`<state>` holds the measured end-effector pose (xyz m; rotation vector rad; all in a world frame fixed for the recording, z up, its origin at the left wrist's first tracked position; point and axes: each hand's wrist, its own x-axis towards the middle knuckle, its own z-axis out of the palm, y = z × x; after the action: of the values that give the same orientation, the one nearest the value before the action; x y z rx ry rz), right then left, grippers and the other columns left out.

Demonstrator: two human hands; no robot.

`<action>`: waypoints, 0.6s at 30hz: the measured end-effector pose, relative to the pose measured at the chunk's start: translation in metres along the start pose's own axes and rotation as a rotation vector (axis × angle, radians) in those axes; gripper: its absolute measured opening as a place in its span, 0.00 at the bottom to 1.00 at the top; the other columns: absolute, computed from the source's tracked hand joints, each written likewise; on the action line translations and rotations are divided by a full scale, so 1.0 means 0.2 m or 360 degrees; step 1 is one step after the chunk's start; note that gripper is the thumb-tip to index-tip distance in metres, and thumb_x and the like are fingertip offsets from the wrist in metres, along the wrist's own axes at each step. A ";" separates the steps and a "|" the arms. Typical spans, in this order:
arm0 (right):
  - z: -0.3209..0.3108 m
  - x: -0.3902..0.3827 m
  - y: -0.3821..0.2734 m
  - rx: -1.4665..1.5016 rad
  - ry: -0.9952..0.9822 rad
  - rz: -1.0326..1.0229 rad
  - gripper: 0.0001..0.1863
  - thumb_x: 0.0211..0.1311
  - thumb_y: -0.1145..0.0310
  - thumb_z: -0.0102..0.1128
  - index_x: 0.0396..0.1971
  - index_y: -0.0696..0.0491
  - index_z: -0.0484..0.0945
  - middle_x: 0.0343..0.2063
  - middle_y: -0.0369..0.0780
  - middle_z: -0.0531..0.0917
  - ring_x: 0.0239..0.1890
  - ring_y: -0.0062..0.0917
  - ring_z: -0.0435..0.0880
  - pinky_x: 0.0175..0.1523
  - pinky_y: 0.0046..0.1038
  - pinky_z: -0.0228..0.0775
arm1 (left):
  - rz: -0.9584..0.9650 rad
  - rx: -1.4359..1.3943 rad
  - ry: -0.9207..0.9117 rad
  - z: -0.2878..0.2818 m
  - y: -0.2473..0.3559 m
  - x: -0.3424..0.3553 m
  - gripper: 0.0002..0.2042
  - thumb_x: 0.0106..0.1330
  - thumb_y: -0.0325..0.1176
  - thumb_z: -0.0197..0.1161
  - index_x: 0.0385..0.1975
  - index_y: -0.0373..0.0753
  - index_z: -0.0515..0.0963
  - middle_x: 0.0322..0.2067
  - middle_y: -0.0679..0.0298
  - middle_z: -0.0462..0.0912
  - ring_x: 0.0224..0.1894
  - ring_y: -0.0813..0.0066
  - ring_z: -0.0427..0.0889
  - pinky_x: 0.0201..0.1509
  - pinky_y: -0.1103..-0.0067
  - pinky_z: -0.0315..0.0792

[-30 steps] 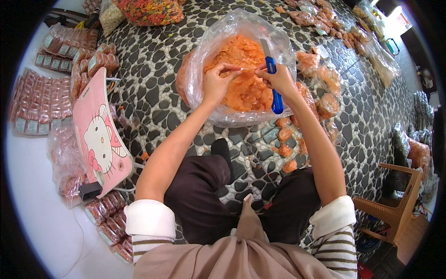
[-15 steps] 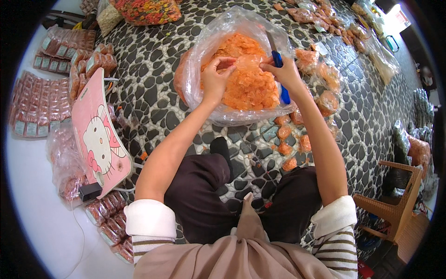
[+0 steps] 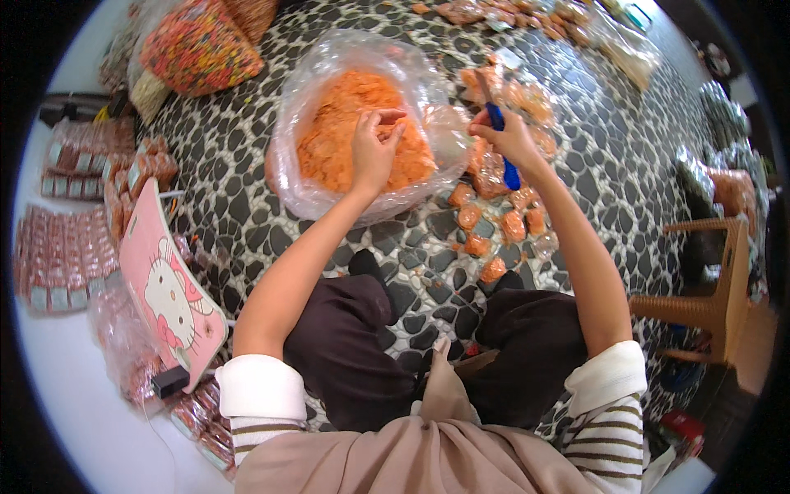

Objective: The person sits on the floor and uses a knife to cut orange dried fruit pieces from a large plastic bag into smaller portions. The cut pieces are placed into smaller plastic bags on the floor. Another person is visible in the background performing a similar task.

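Note:
A large clear plastic bag [image 3: 300,185] stands open on the floor in front of me, filled with thin orange chips [image 3: 341,115]. My left hand [image 3: 376,152] is over the chips, its thumb and fingers apart, with nothing visible between them. To the right of the bag, my right hand [image 3: 514,142] grips a blue-handled knife [image 3: 511,174], its blade pointing away from me. Clear plastic [image 3: 448,132] lies by the right fingertips at the bag's rim; whether they pinch it is unclear. Small packets of orange chips [image 3: 470,216] lie below and around the right hand.
A pink folding table [image 3: 177,296] stands on its side at the left, near rows of packed bags [image 3: 66,251]. A big bag of colourful snacks [image 3: 200,49] is at the far left. At the right stands a brown plastic stool [image 3: 699,305].
My hands have moved apart; a clear piece with orange was between them before. The right hand has shifted right, off the big bag, with the knife. The whole view has turned somewhat.

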<state>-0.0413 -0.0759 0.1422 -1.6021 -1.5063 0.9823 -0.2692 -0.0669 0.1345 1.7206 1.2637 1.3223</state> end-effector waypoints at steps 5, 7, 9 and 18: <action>-0.41 -0.23 0.43 -0.0609 0.0318 0.0217 0.12 0.47 0.64 0.61 0.30 0.56 0.76 0.26 0.43 0.80 0.30 0.34 0.79 0.37 0.33 0.67 | 0.0377 0.0115 -0.0765 0.36 -0.02 -0.14 0.04 0.56 0.25 0.56 0.31 0.37 0.75 0.31 0.62 0.74 0.33 0.70 0.76 0.36 0.78 0.70; -0.46 -0.31 0.66 -0.0737 0.0353 0.0302 0.15 0.48 0.64 0.60 0.35 0.56 0.74 0.27 0.45 0.80 0.31 0.36 0.79 0.37 0.34 0.67 | 0.0510 0.0222 -0.1076 0.55 -0.13 -0.24 0.04 0.56 0.26 0.57 0.30 0.36 0.74 0.30 0.60 0.74 0.33 0.68 0.76 0.37 0.76 0.71; -0.48 -0.40 0.87 -0.0836 0.0372 0.0494 0.20 0.48 0.64 0.61 0.40 0.55 0.71 0.26 0.44 0.78 0.31 0.35 0.78 0.36 0.33 0.67 | 0.0230 0.0348 -0.1304 0.73 -0.28 -0.34 0.08 0.55 0.27 0.59 0.34 0.36 0.72 0.33 0.57 0.73 0.37 0.63 0.75 0.40 0.73 0.71; -0.27 -0.52 1.20 -0.0544 -0.0145 0.0529 0.13 0.55 0.66 0.51 0.36 0.60 0.69 0.30 0.56 0.77 0.37 0.50 0.75 0.40 0.44 0.66 | -0.0226 0.1403 -0.1146 1.13 -0.67 -0.81 0.25 0.49 0.25 0.62 0.48 0.39 0.61 0.46 0.51 0.59 0.50 0.47 0.61 0.47 0.62 0.69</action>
<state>0.1122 -0.1945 -0.0415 -2.1283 -1.5629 1.0261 -0.1041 -0.1547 -0.1110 2.2957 1.5463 -0.0607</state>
